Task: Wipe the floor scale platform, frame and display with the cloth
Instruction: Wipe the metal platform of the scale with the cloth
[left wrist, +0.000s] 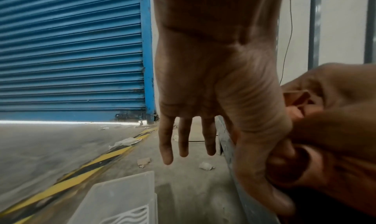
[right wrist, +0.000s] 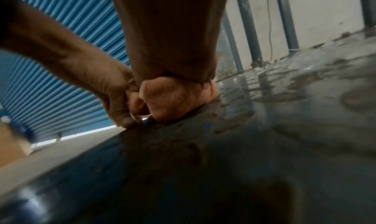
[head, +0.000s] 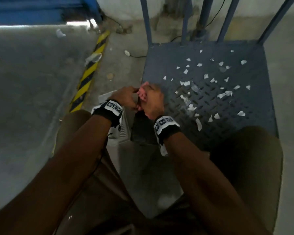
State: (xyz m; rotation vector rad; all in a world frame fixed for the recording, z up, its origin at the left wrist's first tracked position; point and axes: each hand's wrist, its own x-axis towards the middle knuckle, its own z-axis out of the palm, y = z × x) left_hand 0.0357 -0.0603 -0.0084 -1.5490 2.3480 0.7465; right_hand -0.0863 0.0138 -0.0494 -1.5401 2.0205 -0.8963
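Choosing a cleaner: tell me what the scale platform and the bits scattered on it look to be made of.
Scale platform: probably steel, painted matt blue-grey; its raised diamond tread suggests checker plate. Bits: probably torn paper, being white, thin, ragged-edged and curled; thin plastic film cannot be ruled out.

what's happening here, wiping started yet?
Not visibly. The person crouches at the near left corner of the scale platform, both hands together at its edge. The right hand grips a pink cloth; the left hand pinches it with thumb and forefinger, its other fingers straight. White paper scraps litter the tread plate. A white plastic tray lies on the floor beside it.
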